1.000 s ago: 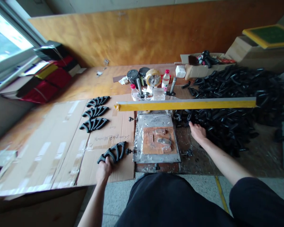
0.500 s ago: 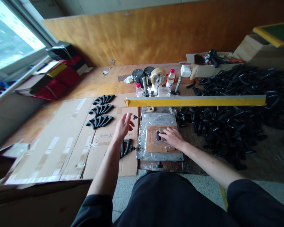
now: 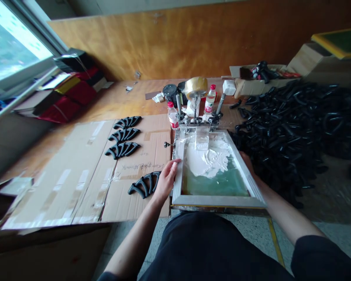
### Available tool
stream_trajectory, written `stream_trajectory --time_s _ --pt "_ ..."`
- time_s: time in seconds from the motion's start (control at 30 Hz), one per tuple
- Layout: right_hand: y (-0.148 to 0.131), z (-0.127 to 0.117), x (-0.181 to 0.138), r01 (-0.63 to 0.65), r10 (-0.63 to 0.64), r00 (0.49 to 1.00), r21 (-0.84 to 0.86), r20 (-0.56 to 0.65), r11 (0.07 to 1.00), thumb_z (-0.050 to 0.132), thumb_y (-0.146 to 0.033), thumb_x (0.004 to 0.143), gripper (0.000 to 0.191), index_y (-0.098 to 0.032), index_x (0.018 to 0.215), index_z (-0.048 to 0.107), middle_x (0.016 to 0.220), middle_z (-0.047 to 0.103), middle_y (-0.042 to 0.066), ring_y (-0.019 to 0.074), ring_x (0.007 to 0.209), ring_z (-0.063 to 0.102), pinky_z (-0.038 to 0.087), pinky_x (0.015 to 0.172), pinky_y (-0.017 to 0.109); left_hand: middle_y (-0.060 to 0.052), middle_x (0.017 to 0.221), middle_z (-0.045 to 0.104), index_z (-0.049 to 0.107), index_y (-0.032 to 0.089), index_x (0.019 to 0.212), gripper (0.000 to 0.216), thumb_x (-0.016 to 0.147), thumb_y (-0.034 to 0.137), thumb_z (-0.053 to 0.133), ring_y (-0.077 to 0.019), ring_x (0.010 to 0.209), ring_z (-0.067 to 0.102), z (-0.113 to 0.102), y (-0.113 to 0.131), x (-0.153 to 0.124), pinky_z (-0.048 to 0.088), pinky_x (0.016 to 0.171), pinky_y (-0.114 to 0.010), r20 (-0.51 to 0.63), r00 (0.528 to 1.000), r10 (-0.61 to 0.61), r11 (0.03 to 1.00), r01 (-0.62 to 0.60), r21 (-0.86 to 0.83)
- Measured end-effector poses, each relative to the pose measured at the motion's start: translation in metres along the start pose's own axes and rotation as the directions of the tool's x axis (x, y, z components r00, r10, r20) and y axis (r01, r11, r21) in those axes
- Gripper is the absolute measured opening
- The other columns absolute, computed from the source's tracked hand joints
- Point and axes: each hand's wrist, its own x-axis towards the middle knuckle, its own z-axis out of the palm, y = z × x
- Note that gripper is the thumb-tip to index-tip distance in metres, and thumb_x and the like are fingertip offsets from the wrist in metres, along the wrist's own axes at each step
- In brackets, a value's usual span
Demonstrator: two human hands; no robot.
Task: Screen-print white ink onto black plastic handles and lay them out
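Note:
A screen-printing frame (image 3: pixel 219 201) with metal sides lies lowered over the press base, hiding the board and the black part seen there earlier. White ink paste (image 3: pixel 207 160) is smeared across the upper half of its green mesh (image 3: pixel 216 185). My left hand (image 3: pixel 165 179) is closed at the frame's left side, thumb and forefinger on the edge. Beyond the right side is my right hand (image 3: pixel 247 162), largely covered by the frame, its fingers hidden. Just left of my left hand, a group of curved black parts (image 3: pixel 144 185) rests on cardboard.
Three rows of black parts (image 3: pixel 125 136) lie on the flattened cardboard (image 3: pixel 84 164). A big heap of black parts (image 3: pixel 289 128) fills the right side. Behind the press stand a tape roll (image 3: pixel 195 86), bottles (image 3: pixel 210 99) and a dark tub (image 3: pixel 170 93).
The frame has swung down from its raised position over the base. My left hand has come to its left edge. My right hand has left the black part and moved to the frame's right side.

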Motion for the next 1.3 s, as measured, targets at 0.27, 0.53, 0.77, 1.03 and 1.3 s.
stream_trajectory --time_s 0.27,0.53,0.77,1.03,1.3 --pt "-0.078 -0.021 0.083 0.093 -0.098 0.991 -0.061 -0.089 0.994 0.069 -0.028 0.079 0.052 -0.017 0.128 0.055 0.127 0.059 0.014 0.0304 0.117 0.052 0.045 0.094 0.043 0.005 0.063 0.051 0.041 0.027 0.145 0.06 0.089 0.045 0.049 -0.0108 0.056 0.047 0.011 -0.073 0.016 0.034 0.056 -0.021 -0.006 0.989 -0.147 0.906 0.137 0.402" --pt "-0.114 -0.004 0.029 0.353 -0.346 0.895 0.027 0.281 0.935 0.053 -0.009 0.083 0.024 -0.02 0.099 0.067 0.099 0.07 0.005 0.0184 0.086 0.064 0.043 0.071 0.026 0.003 0.069 0.059 0.048 0.027 0.14 0.056 0.088 0.049 0.049 -0.011 0.056 0.053 0.009 -0.081 0.018 0.041 0.057 -0.022 0.002 0.988 -0.155 0.915 0.143 0.376" --pt "-0.102 -0.02 0.025 0.428 -0.446 0.827 0.132 0.343 0.894 0.059 -0.009 0.075 0.02 -0.023 0.083 0.069 0.083 0.07 -0.002 0.0159 0.077 0.064 0.04 0.063 0.024 0.001 0.072 0.063 0.053 0.025 0.136 0.054 0.087 0.048 0.052 -0.013 0.061 0.056 0.011 -0.081 0.018 0.044 0.059 -0.023 -0.049 0.987 -0.153 0.918 0.16 0.364" --pt "-0.099 -0.001 -0.001 0.452 -0.48 0.854 0.169 0.202 0.876 0.056 -0.007 0.081 0.033 -0.025 0.106 0.069 0.106 0.071 0.002 0.0177 0.092 0.065 0.047 0.076 0.026 0.002 0.071 0.058 0.05 0.024 0.137 0.06 0.085 0.054 0.052 -0.0115 0.059 0.051 0.01 -0.084 0.015 0.038 0.054 -0.021 -0.03 0.989 -0.142 0.949 0.145 0.281" --pt "-0.104 -0.043 0.099 0.17 -0.175 0.984 0.142 0.023 0.975 0.069 -0.032 0.083 0.055 -0.034 0.136 0.053 0.115 0.068 0.0 0.0185 0.091 0.064 0.048 0.081 0.031 0.007 0.058 0.046 0.045 0.023 0.141 0.068 0.082 0.053 0.059 -0.0079 0.048 0.039 0.0 -0.032 0.005 0.031 0.047 -0.019 0.094 0.985 -0.145 0.988 0.139 0.065"
